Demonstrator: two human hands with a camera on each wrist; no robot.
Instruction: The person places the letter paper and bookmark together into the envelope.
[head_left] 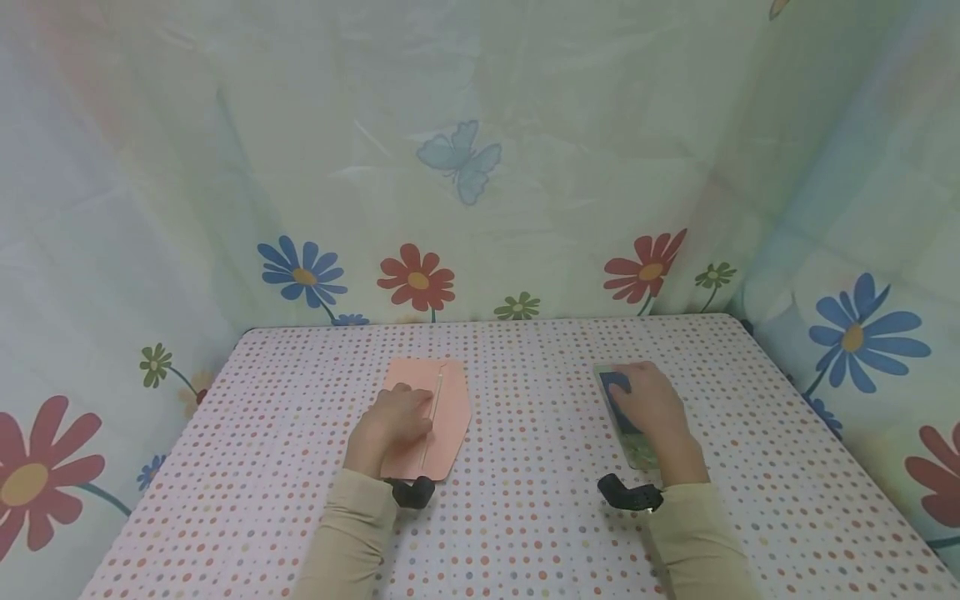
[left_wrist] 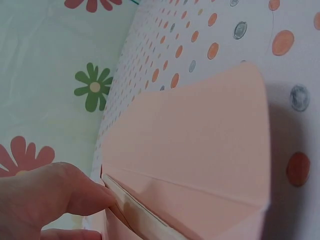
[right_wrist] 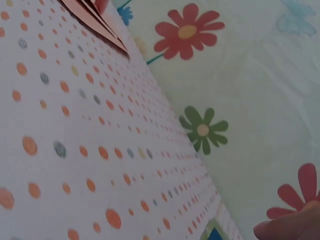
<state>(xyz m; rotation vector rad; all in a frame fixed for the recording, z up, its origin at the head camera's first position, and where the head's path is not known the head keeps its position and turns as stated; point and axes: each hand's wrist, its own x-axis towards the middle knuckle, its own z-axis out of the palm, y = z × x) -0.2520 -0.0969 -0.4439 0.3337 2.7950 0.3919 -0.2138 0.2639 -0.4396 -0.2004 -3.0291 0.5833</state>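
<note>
A pink envelope (head_left: 450, 408) lies on the table left of centre, its flap spread out to the right. My left hand (head_left: 393, 421) is over its body, with thumb (left_wrist: 95, 197) and finger at the edge of the opening, pinching it. The mouth of the envelope gapes slightly, showing a pale inner layer (left_wrist: 145, 220). On the right, my right hand (head_left: 654, 400) holds a blue and green picture card (head_left: 637, 450), covering its right side, thumb across the blue part. Only a card corner (right_wrist: 214, 233) and one fingertip (right_wrist: 270, 229) show in the right wrist view.
The table (head_left: 525, 467) has a white cover with coloured dots. Behind and on both sides hangs a pale curtain (head_left: 555, 167) printed with flowers and a butterfly. Black wrist-camera mounts (head_left: 630, 493) stick out beside both sleeves. A stretch of dotted cover separates envelope and card.
</note>
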